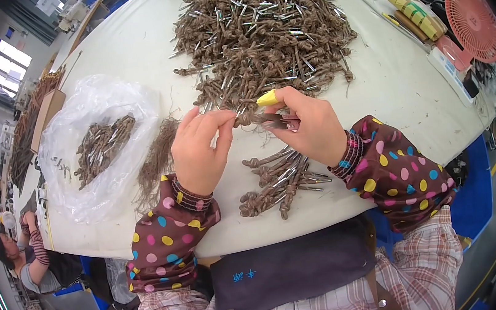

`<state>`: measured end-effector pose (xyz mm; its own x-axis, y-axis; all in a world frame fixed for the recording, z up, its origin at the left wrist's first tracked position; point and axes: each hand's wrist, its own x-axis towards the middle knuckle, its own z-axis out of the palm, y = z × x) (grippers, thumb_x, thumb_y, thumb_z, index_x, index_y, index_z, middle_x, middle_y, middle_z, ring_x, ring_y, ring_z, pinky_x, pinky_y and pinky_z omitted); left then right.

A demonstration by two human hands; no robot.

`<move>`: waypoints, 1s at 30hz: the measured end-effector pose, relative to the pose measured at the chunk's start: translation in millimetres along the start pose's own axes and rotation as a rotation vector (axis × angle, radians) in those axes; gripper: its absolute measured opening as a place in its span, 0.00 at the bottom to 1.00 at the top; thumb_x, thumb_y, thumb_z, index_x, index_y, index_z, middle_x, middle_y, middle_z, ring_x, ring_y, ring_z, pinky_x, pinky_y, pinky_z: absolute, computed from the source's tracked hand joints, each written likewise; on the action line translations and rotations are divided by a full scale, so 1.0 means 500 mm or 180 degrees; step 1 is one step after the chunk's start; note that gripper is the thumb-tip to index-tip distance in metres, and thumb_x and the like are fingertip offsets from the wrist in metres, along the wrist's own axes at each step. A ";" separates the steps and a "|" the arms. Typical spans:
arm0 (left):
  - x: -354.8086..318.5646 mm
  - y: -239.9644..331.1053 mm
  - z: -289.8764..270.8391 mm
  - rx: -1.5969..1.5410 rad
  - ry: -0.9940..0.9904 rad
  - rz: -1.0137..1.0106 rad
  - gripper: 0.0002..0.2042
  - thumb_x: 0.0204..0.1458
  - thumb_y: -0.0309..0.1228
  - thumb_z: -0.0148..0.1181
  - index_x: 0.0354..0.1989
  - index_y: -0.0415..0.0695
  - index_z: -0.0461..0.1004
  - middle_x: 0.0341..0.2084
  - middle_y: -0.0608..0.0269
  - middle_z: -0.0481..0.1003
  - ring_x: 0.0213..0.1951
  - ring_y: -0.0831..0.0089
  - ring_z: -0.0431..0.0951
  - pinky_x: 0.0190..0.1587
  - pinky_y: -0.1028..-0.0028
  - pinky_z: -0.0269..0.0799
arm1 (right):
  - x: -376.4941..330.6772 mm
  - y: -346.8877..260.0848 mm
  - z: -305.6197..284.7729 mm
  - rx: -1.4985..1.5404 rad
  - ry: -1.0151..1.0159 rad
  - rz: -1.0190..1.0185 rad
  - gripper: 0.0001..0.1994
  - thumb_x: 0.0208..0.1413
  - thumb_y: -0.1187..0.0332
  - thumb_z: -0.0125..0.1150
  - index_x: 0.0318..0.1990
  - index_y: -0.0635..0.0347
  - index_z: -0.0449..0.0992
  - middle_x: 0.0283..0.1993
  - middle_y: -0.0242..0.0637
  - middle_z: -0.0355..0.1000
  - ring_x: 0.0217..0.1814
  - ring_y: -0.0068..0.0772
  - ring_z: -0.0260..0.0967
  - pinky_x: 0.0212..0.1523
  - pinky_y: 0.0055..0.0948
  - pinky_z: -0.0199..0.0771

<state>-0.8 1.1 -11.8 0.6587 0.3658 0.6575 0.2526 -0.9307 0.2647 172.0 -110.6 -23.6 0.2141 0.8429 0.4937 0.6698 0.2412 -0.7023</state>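
My left hand (pixel 199 151) pinches the end of a small brown knotted cord piece (pixel 246 118) between thumb and fingertips. Metal snips (pixel 278 120) are closed in my right hand (pixel 317 123), their blades pointing at that knot. A yellow cover (pixel 266 99) sits on one fingertip of the right hand, close to the cord. Just beyond both hands rises a large heap of similar knotted cords with shiny metal tips (pixel 264 35). A smaller pile of these cords (pixel 282 182) lies below my hands, towards the table's near edge.
At left, a clear plastic bag (pixel 136 100) holds more knotted cords. Loose brown fibre scraps (pixel 158 156) lie beside it. A pink fan (pixel 473 22) and yellow rolls (pixel 417 16) stand at the right. A co-worker (pixel 32 262) sits at the far left.
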 end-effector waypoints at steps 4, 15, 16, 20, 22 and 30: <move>-0.008 0.033 0.006 -0.2043 -0.0311 -0.1868 0.04 0.58 0.24 0.51 0.37 0.38 0.70 0.28 0.61 0.75 0.29 0.78 0.77 0.35 0.77 0.71 | -0.005 0.003 0.016 0.0086 0.0034 0.0062 0.22 0.43 0.74 0.66 0.47 0.59 0.65 0.36 0.33 0.74 0.29 0.34 0.75 0.26 0.25 0.75; -0.010 0.024 0.013 -0.0840 -0.0118 -0.0701 0.04 0.56 0.23 0.53 0.38 0.37 0.69 0.25 0.60 0.74 0.29 0.75 0.77 0.32 0.77 0.70 | 0.016 0.000 -0.009 -0.0768 0.0118 -0.0502 0.18 0.50 0.56 0.62 0.41 0.58 0.66 0.36 0.34 0.68 0.28 0.36 0.71 0.24 0.31 0.68; -0.010 0.026 0.013 -0.0769 -0.0128 -0.0670 0.04 0.56 0.23 0.53 0.37 0.38 0.70 0.25 0.60 0.74 0.29 0.74 0.77 0.32 0.77 0.70 | 0.016 -0.005 -0.009 -0.0764 0.0117 -0.0500 0.18 0.50 0.56 0.62 0.41 0.58 0.66 0.36 0.34 0.68 0.28 0.36 0.71 0.24 0.31 0.68; -0.011 0.030 0.019 -0.0687 -0.0046 -0.0520 0.03 0.54 0.22 0.54 0.36 0.38 0.70 0.25 0.59 0.74 0.28 0.72 0.77 0.32 0.76 0.70 | 0.013 -0.023 -0.004 -0.1253 0.0025 -0.0692 0.13 0.48 0.60 0.64 0.32 0.58 0.68 0.30 0.33 0.65 0.26 0.35 0.69 0.24 0.31 0.67; -0.010 0.031 0.021 -0.0636 0.0016 -0.0446 0.03 0.54 0.22 0.55 0.35 0.38 0.71 0.24 0.59 0.74 0.28 0.71 0.77 0.32 0.75 0.71 | 0.012 -0.027 -0.006 -0.1375 0.0053 -0.0722 0.13 0.48 0.60 0.64 0.30 0.57 0.67 0.29 0.32 0.65 0.24 0.34 0.68 0.23 0.31 0.66; -0.015 0.028 0.027 -0.0534 -0.0014 -0.0215 0.02 0.54 0.22 0.54 0.35 0.38 0.70 0.25 0.59 0.74 0.28 0.72 0.77 0.34 0.75 0.71 | 0.012 -0.035 -0.020 -0.1998 -0.0095 -0.1234 0.10 0.50 0.61 0.60 0.30 0.54 0.66 0.28 0.30 0.64 0.25 0.29 0.70 0.22 0.27 0.68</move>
<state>7.6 -14.7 -22.7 0.6474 0.4270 0.6313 0.1747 -0.8894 0.4225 168.5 -114.6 -3.3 -0.1342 0.7679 0.6264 0.9761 0.2113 -0.0499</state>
